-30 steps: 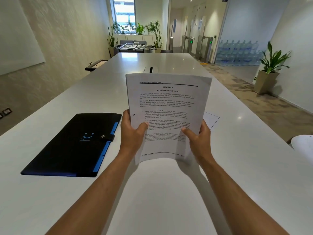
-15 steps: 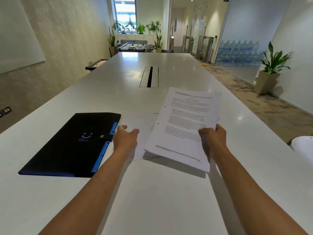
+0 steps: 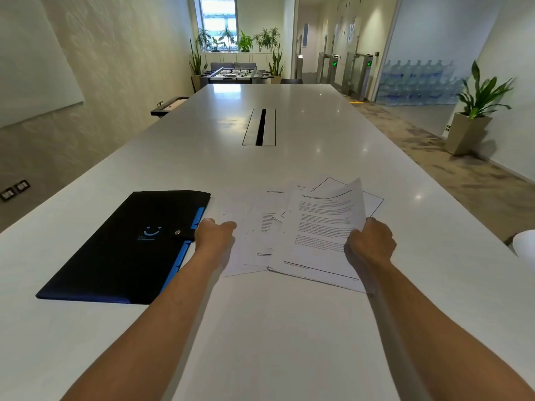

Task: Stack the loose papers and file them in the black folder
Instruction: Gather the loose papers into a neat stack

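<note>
On the white desk (image 3: 289, 328), your right hand (image 3: 370, 244) grips the right edge of a stack of printed papers (image 3: 321, 235), its top sheet curling up. Your left hand (image 3: 215, 234) rests on loose sheets (image 3: 252, 241) spread just left of the stack, fingers curled loosely, holding nothing. The black folder (image 3: 127, 247) lies closed, just beside your left hand.

Print on the loose papers (image 3: 318, 227) is too small to read.
</note>
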A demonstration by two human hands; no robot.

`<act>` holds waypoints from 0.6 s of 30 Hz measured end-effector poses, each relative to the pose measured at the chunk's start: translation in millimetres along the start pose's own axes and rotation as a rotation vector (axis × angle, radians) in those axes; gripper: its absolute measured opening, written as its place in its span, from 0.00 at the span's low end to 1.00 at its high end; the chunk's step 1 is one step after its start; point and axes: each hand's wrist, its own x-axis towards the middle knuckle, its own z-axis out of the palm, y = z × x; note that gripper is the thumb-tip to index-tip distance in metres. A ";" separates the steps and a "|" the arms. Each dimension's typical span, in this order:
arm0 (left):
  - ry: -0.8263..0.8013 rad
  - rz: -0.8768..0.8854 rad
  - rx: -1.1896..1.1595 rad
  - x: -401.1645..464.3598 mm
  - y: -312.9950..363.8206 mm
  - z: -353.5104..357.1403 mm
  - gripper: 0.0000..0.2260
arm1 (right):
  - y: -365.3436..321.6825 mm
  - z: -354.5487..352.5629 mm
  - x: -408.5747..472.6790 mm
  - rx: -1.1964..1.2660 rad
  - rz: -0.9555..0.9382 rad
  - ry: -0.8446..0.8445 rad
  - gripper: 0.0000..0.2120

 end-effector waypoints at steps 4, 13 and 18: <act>-0.007 -0.039 0.027 10.5 1.5 -1.2 0.29 | 6.3 18.5 2.1 -0.077 -0.085 -0.089 0.16; -0.042 -0.039 0.128 35.0 -2.8 -2.8 0.25 | 6.4 20.8 1.9 -0.028 -0.306 -0.272 0.15; -0.051 -0.043 0.088 40.0 -4.5 1.5 0.10 | 5.4 20.2 -1.7 -0.026 -0.403 -0.350 0.19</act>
